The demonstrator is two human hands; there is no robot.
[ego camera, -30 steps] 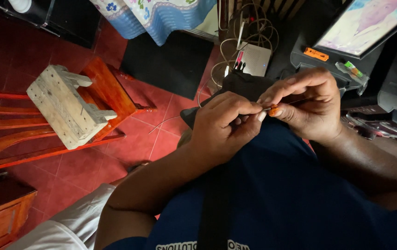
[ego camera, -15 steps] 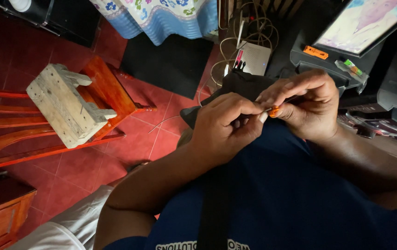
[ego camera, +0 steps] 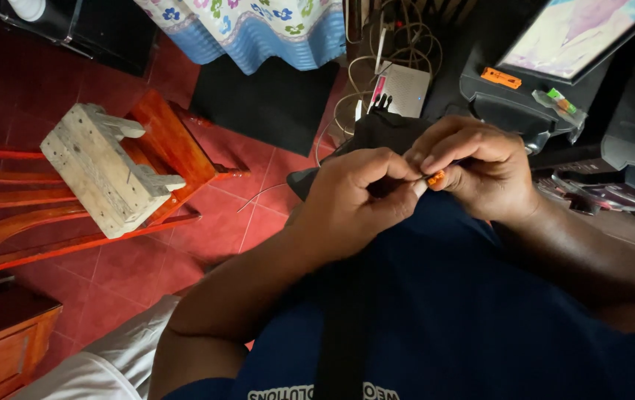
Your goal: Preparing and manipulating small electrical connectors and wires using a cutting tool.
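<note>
Both hands met in front of the dark blue shirt (ego camera: 465, 311). The left hand (ego camera: 354, 200) and the right hand (ego camera: 480, 174) were closed, pinching together a small orange piece (ego camera: 436, 178) between their fingertips. A pale wooden block (ego camera: 106, 170) lay well apart on a red wooden frame (ego camera: 176, 141), over the red tile floor (ego camera: 206, 244).

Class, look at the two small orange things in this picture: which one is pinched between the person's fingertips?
The tiny orange piece, pinched where the left hand and right hand meet. The other, an orange rectangular tab, lies untouched on the dark grey machine.
</note>
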